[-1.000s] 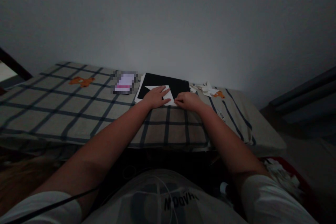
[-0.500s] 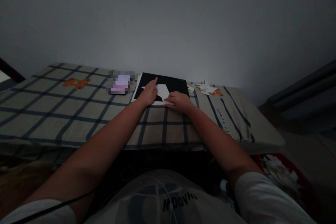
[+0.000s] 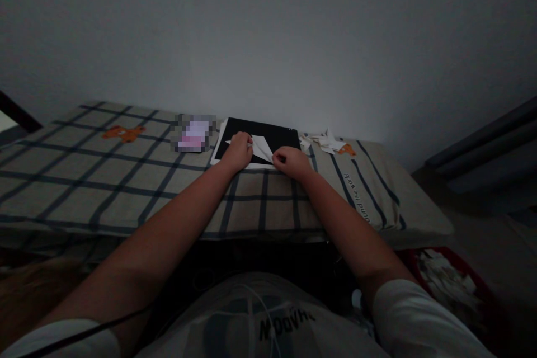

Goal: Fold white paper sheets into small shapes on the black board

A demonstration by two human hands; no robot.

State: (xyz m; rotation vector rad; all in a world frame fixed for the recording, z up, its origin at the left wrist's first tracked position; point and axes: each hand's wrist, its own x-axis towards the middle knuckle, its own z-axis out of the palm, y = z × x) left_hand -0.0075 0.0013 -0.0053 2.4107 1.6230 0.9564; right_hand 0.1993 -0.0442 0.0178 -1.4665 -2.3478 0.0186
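A folded white sheet of paper lies on a black-topped flat board or book. My left hand is closed on the paper's left part, and a pointed white tip sticks out beyond it. At the paper's lower right corner my right hand pinches the narrow end between thumb and forefinger. A fold line runs along the paper between the hands. White sheets or a pale edge show under the black top on its left and near sides.
A checked cloth covers the table against the wall. A blurred-out phone-like object lies to the left. Folded white paper pieces sit right of the board. Below right, a red container holds many paper scraps.
My left fingers have curled in from stretched out. My right hand has shifted slightly right, and the paper's right side now narrows to a point at its fingertips.
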